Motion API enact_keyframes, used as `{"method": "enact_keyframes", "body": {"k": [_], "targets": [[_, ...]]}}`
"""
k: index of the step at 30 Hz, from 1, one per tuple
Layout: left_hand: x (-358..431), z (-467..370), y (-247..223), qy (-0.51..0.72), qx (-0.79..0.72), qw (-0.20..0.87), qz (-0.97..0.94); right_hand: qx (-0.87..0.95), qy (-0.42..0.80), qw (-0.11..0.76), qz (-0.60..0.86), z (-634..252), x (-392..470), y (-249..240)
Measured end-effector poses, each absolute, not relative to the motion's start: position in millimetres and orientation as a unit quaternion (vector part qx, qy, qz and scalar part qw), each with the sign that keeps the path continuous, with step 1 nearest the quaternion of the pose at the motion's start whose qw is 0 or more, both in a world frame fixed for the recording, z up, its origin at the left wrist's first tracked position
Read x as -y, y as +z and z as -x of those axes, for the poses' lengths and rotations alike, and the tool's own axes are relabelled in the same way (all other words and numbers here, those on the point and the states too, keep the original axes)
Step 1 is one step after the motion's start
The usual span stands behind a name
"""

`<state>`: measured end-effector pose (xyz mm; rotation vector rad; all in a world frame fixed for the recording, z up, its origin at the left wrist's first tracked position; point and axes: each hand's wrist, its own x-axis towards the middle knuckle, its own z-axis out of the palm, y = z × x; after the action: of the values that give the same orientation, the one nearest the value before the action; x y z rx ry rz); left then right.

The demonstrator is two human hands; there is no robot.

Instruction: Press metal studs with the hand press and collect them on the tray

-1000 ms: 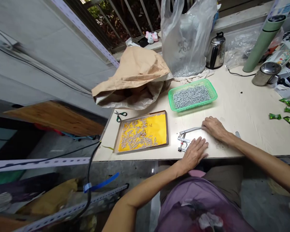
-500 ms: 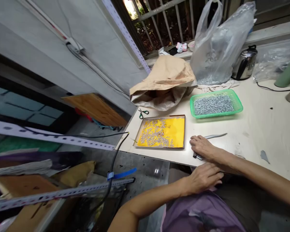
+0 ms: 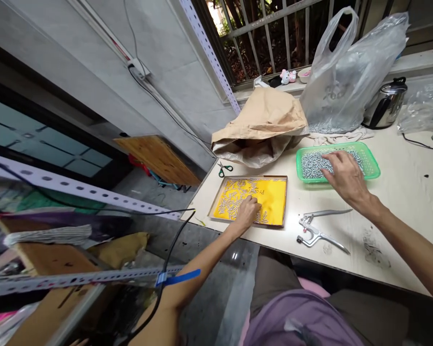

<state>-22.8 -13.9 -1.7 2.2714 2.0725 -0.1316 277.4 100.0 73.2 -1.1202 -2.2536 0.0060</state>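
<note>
My left hand (image 3: 248, 211) is over the yellow-lined tray (image 3: 276, 202), its fingers pinched together at the small metal pins (image 3: 232, 201) scattered there; what they hold, if anything, is too small to name. My right hand (image 3: 343, 175) hovers at the front edge of the green basket (image 3: 373, 168), thumb and fingers apart, above many small metal pieces (image 3: 312, 165). Metal pliers (image 3: 315, 233) lie on the table with their handles spread, touched by neither hand.
Green-handled scissors (image 3: 225, 169) lie behind the tray. Farther back are an open brown paper bag (image 3: 263, 117), a clear plastic bag (image 3: 335, 96) and a metal kettle (image 3: 386, 105). A black cable (image 3: 173, 240) hangs off the table's left corner.
My left hand has moved from beside my right wrist to the tray. My right hand has let go of the pliers and moved up to the green basket. The view has shifted.
</note>
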Motion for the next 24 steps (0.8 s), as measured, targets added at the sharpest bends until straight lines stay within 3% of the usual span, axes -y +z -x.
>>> {"method": "enact_keyframes", "body": {"k": [5, 8, 12, 19, 24], "targets": [[21, 6, 6, 0.09, -0.697, 0.129, -0.699, 0.894, 0.075, 0.286, 0.337, -304, -43, 38], [34, -27, 7, 0.212, -0.708, 0.318, -0.594, 0.907, 0.12, 0.239, 0.326, -317, 1, 11], [46, -80, 4, 0.218, -0.696, 0.504, -0.464, 0.909, 0.102, 0.167, 0.369, -328, 36, -14], [41, -112, 1, 0.146, -0.721, 0.505, -0.451, 0.895, 0.06, 0.144, 0.418, -339, 47, -23], [35, -107, -4, 0.143, -0.709, 0.563, -0.401, 0.887, 0.075, 0.164, 0.425, -339, 49, -26]]}}
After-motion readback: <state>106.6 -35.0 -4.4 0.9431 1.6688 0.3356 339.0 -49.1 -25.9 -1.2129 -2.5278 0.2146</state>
